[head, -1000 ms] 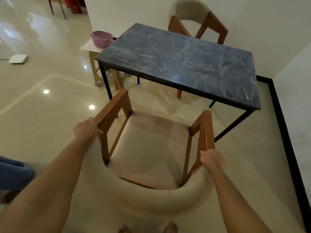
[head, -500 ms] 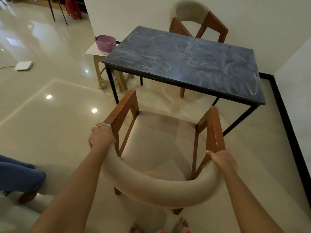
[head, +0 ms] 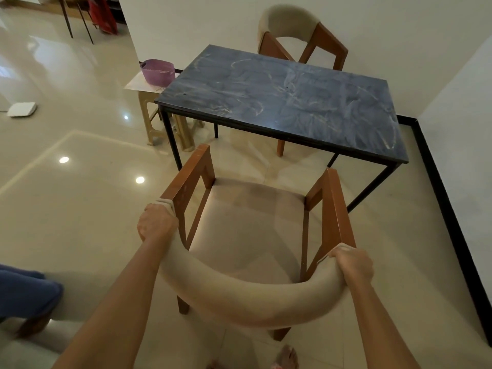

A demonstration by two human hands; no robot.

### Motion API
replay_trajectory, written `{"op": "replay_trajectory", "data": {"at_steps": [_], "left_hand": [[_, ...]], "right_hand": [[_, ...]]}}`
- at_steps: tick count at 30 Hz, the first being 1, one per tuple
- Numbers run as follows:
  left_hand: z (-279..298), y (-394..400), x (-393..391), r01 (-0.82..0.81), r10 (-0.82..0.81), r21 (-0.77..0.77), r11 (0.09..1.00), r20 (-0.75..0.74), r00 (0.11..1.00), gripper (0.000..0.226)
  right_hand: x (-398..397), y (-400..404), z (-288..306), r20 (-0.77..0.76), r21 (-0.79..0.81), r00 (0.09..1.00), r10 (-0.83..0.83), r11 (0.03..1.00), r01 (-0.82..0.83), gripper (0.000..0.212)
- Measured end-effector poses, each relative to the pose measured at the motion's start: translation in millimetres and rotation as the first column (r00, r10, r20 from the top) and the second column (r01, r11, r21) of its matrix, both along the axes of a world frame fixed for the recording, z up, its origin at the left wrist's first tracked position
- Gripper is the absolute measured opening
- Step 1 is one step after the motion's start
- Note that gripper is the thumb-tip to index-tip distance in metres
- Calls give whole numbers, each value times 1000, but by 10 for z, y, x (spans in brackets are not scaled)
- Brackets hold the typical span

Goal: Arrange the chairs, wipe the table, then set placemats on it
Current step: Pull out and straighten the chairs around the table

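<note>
A dark blue marbled table [head: 279,102] on thin black legs is being shown standing on a glossy cream tiled floor [head: 80,209], close to a white wall with a black skirting strip; pale smears are lying across its top. A far chair [head: 300,35] is being seen at the table's far side, against the wall, its seat hidden behind the tabletop. Beside the table's left end a small beige stool [head: 159,123] is carrying a white sheet and a purple basket [head: 157,71]. A white flat device [head: 21,109] is lying on the floor at the left. At the lower left a blue-clad shape [head: 24,291] is being cut off by the frame edge and cannot be made out. The near chair [head: 247,235], wooden-armed with a beige seat and curved padded back, is standing just short of the table's near edge, facing it. Its backrest ends are being gripped where they meet the armrests: the left hand [head: 157,222] is curled over the left end, the right hand [head: 352,263] over the right end.
</note>
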State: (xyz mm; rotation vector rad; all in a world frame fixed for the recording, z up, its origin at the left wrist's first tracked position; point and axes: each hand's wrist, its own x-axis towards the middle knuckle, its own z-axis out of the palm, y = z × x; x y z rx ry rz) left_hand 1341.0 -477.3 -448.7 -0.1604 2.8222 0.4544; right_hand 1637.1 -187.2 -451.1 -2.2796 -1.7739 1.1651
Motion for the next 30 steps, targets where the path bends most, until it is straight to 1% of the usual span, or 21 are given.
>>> {"op": "replay_trajectory", "data": {"at_steps": [2, 5, 11, 15, 17, 30], "left_hand": [[-5, 5, -19, 19, -19, -5, 1000, -21, 1000, 44], [17, 25, -58, 24, -24, -11, 1000, -31, 999, 38], [68, 131, -179, 62, -63, -17, 998, -43, 997, 34], [77, 191, -305, 116, -119, -47, 992, -65, 991, 31], [77, 216, -371, 119, -123, -53, 991, -71, 990, 32], [68, 502, -765, 108, -109, -39, 993, -45, 993, 33]], "right_hand": [[-19, -7, 28, -1, 5, 1000, 0, 1000, 0, 28], [-62, -31, 83, 4, 6, 1000, -8, 1000, 8, 26], [-204, 16, 91, -5, 44, 1000, 2, 999, -2, 24], [-339, 57, 80, -2, 75, 999, -50, 996, 50, 16], [-391, 74, 79, -5, 75, 999, -45, 996, 46, 12], [-760, 269, 147, 15, 112, 1000, -21, 994, 19, 23]]}}
